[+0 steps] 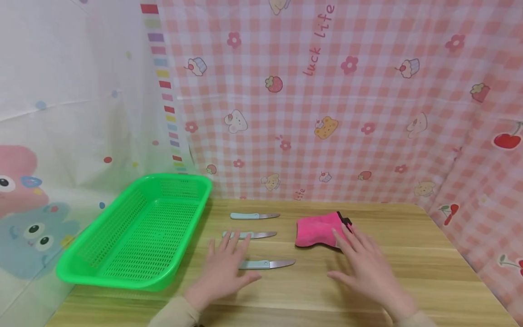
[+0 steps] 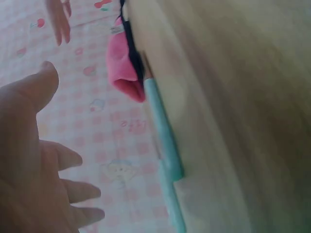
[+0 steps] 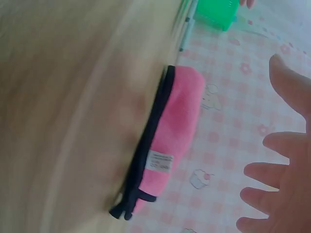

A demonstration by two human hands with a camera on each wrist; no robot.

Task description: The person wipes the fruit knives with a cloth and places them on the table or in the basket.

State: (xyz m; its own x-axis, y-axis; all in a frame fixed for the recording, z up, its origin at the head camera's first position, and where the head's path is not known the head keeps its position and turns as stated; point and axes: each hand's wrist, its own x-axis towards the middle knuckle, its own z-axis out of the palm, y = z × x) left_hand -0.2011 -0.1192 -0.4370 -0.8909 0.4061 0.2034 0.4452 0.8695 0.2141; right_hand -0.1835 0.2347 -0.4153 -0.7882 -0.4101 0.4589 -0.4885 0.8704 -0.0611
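Note:
Three small knives with pale blue-green handles lie on the wooden table, blades pointing right: one at the back (image 1: 245, 216), one in the middle (image 1: 261, 235) and one nearest me (image 1: 282, 263). My left hand (image 1: 222, 272), fingers spread, hovers over the knives and hides part of the near handle. To their right lies a pink cloth item (image 1: 316, 229) with black edging; its white label (image 3: 160, 161) shows in the right wrist view. With fingers extended, my right hand (image 1: 369, 270) overlaps the cloth's right end in the head view. Neither hand holds anything.
A green perforated plastic basket (image 1: 116, 284) stands on the left of the table, with nothing inside. Behind the table hangs a pink checked curtain (image 1: 261, 104), and a white cartoon-print sheet (image 1: 81, 118) hangs at the left. Bare wood (image 1: 429, 245) extends right of the cloth.

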